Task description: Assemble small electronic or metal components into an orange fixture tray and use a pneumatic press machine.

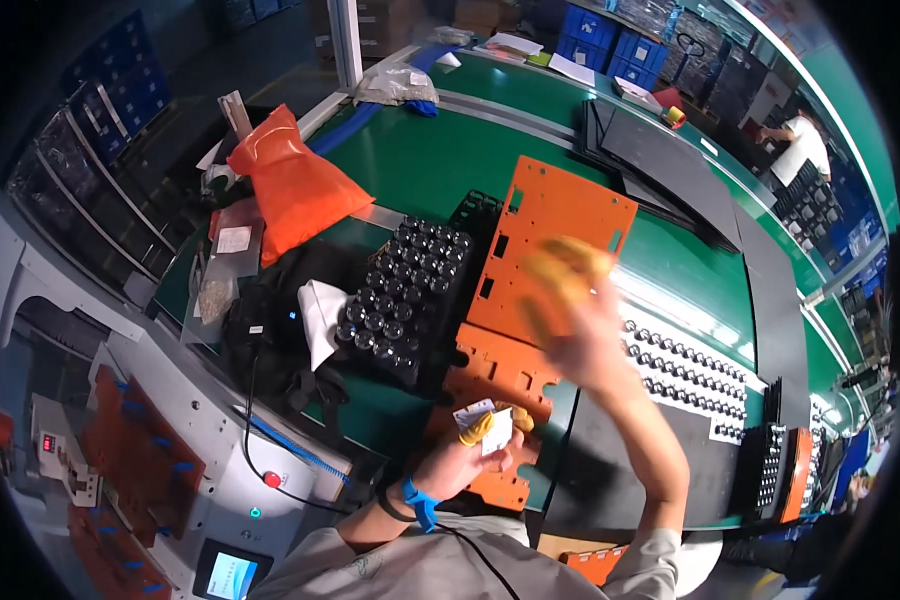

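Observation:
My left hand [455, 465], with yellow finger covers and a blue strap at the wrist, is closed on a small white plate [498, 428]. It is low over an orange bracket-like sheet [495, 365] with notched edges. My right hand [578, 325], also with yellow finger covers, is smeared by motion above a flat orange panel [568, 205] with holes and slots. Whether it holds anything is hidden by the blur. Left of the panel stands a black tray [432, 345] filled with clear, round, lens-like domes.
White strips with rows of dark round parts [685, 372] lie right of my right arm, beside a black mat [620, 465]. A bright orange bag [295, 185] and white cloth [320, 320] are at left. Black sheets [660, 160] lie at the back; a person [802, 148] works beyond.

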Demonstrator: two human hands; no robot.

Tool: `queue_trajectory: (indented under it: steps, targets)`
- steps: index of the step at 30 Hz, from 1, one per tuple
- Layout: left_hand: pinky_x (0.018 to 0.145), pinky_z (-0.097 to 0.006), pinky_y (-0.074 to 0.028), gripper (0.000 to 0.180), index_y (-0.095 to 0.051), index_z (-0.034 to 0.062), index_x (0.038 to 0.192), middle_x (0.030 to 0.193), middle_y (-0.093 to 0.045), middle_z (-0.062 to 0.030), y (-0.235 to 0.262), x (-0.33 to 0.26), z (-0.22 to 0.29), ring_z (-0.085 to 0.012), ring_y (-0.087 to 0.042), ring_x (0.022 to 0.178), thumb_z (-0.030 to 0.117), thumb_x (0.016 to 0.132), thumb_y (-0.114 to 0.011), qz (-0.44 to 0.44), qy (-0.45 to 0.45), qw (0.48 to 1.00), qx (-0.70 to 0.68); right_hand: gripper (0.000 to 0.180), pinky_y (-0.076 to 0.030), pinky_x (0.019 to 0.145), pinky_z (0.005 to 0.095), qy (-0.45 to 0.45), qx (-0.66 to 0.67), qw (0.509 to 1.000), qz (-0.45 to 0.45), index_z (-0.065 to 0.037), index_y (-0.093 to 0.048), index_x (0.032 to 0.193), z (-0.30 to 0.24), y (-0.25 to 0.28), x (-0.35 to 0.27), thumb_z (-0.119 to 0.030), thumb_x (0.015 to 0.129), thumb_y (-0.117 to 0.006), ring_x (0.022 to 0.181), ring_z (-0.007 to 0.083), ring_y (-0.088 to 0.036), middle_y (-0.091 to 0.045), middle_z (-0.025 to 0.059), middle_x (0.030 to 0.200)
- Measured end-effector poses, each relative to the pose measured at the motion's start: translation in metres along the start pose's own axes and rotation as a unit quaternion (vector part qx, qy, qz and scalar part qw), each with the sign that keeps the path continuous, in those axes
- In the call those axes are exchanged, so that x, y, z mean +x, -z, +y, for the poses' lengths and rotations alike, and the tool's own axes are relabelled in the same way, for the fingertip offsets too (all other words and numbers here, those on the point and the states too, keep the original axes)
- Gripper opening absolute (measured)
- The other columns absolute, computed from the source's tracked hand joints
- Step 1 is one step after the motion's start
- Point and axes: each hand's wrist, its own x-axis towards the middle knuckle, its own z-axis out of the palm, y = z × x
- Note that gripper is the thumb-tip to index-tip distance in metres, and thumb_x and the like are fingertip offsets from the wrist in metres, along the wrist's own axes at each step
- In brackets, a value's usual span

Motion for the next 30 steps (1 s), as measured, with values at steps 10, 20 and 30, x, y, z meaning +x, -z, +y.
queue_trajectory:
  steps: [10,20,30]
  targets:
    - [0.074,-0.023,-0.049,0.039,-0.067,0.0020,0.120,0.099,-0.066,0.0026,-0.007,-0.029,0.026,-0.0051,-0.058,0.084,0.018,0.089,-0.083,0.016,-0.128,0.954,0.271,0.028,-0.055,0.083,0.0421,-0.162,-0.032,0.979,-0.118,-0.005,-0.072,0.094,-0.027,-0.077,0.014,-0.028,0.082,-0.083,0.101,0.0302,-0.061,-0.063,0.0099,0.102]
    - [0.071,-0.029,-0.049,0.041,-0.069,0.0023,0.114,0.084,-0.063,-0.0001,0.010,-0.025,0.031,-0.0097,-0.055,0.074,0.021,0.083,-0.087,0.073,-0.220,0.862,0.452,0.028,-0.057,0.080,0.0410,-0.176,-0.131,0.959,-0.180,-0.006,-0.076,0.084,-0.036,-0.088,0.033,-0.034,0.082,-0.082,0.099,0.0289,-0.065,-0.066,0.0102,0.098]
    - [0.073,-0.027,-0.058,0.042,-0.063,-0.0010,0.125,0.105,-0.075,-0.0117,0.003,-0.035,0.041,-0.0170,-0.073,0.083,0.032,0.100,-0.069,-0.017,-0.104,0.974,0.198,0.033,-0.057,0.070,0.0444,-0.237,-0.121,0.940,-0.212,-0.003,-0.075,0.080,-0.033,-0.091,0.039,-0.036,0.078,-0.081,0.080,0.0342,-0.071,-0.072,0.0158,0.084]
